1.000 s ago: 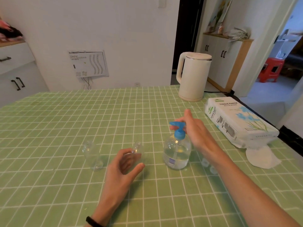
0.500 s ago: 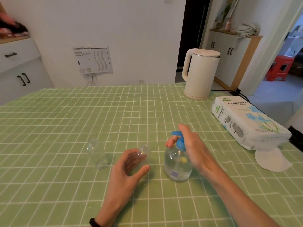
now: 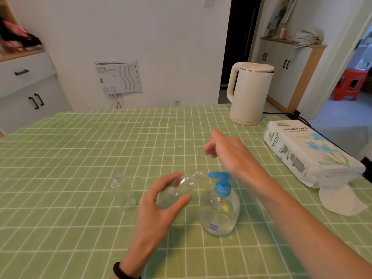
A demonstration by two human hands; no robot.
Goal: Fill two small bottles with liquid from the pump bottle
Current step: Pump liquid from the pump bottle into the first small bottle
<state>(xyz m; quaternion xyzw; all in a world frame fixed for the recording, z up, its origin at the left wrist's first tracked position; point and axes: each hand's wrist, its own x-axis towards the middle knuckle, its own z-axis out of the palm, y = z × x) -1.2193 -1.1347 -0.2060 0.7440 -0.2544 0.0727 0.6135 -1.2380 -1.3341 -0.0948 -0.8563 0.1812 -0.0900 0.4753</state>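
Green cloth (image 3: pixel 80 158) with a white grid covers the table, which runs back to a white wall carrying a white panel (image 3: pixel 118 77) with cables hanging under it. At the near middle stands the pump bottle (image 3: pixel 220 208), clear, round-bodied and partly filled with clear liquid, its blue pump head (image 3: pixel 221 182) pointing its spout to the left. The left hand (image 3: pixel 161 206) comes in from the near edge with a black wristband (image 3: pixel 122 271) on the wrist; its fingers and thumb are curled round a small bottle (image 3: pixel 181 188) of clear plastic, which it holds off the cloth and tilted, the open mouth up and to the right, just beside the tip of the spout. Whether mouth and spout touch cannot be told. The right hand (image 3: pixel 227 152) hangs in the air beyond and above the pump head, apart from it, its fingers loosely bent and grasping nothing; the forearm crosses in from the near right. A second small bottle (image 3: pixel 122 192), also clear and without a cap, stands upright on the cloth to the left of the left hand, apart from it. At the far right edge of the table sits a cream kettle (image 3: pixel 249 93) with its handle to the left. Nearer on the right lies a pack of tissue paper (image 3: pixel 308 156), and a loose white tissue (image 3: pixel 340 200) sticks out from under its near end. A white cabinet (image 3: pixel 26 87) with dark handles stands at the far left, and a red stool (image 3: pixel 350 83) shows through the doorway at the far right.
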